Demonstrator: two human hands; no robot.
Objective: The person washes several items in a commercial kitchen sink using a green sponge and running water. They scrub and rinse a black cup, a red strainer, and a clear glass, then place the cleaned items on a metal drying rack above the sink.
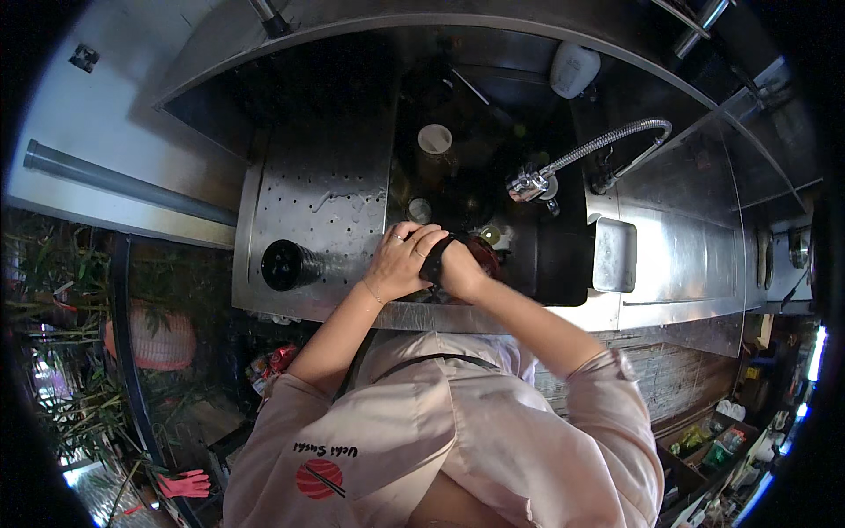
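Observation:
Over the near edge of the sink point(554, 264), my left hand point(399, 261), wearing rings and a bracelet, grips a dark vessel point(433, 261) that looks like a black bowl or cup. My right hand point(465, 270) presses against the same vessel from the right. Its fingers are hidden, so whether they hold anything cannot be told. Beneath my right wrist shows a dark reddish, bowl-like thing point(487, 256). Just beyond are a small yellowish round item point(490, 234) and a clear glass point(419, 210). Farther back in the dark basin stands a pale round-topped container point(435, 140).
A stack of black cups or bowls point(282, 265) lies on the perforated drainboard point(330, 224) at left. A flexible-hose faucet point(528, 185) overhangs the basin. A metal tray point(615, 256) sits on the right rim; a white container point(575, 69) stands at the back.

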